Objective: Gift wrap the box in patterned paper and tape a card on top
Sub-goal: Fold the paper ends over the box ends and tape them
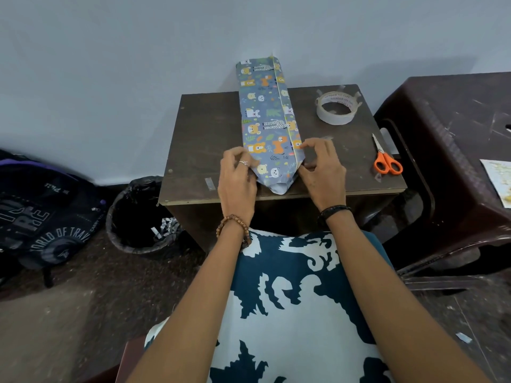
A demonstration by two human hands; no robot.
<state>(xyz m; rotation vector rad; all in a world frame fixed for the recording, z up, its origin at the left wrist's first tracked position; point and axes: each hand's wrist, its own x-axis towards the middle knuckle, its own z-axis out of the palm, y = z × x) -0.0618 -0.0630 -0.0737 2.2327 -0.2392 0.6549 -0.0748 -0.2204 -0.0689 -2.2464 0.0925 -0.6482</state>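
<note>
**Both hands fold the near end of the wrapped box**

The tape roll (pixel 335 109), at the upper right of the table, carries red print on its inner core that reads "WONDER 555 TAPE", though the middle figures are small and may be misread. At the left edge of the frame, a dark backpack (pixel 41 217) on the floor shows "WORLD OF TRAVEL" in pale letters.

The box (pixel 266 117), long and narrow in blue-grey paper printed with bears and other animals, lies lengthwise down the middle of the small dark brown table (pixel 199 139), its far end reaching past the back edge toward the wall. A seam runs along its right side. The left hand (pixel 237 175) pinches the paper at the near left corner, fingers curled on the fold. The right hand (pixel 320 164) pinches the near right corner likewise, and the loose paper tapers to a pale flap at the table's front edge.

Orange-handled scissors (pixel 385 158) lie right of the box. A black-lined bin (pixel 138 217) stands lower left of the table; a dark plastic stool (pixel 456 150) stands at the right. The wall (pixel 138 64) is pale grey.
</note>
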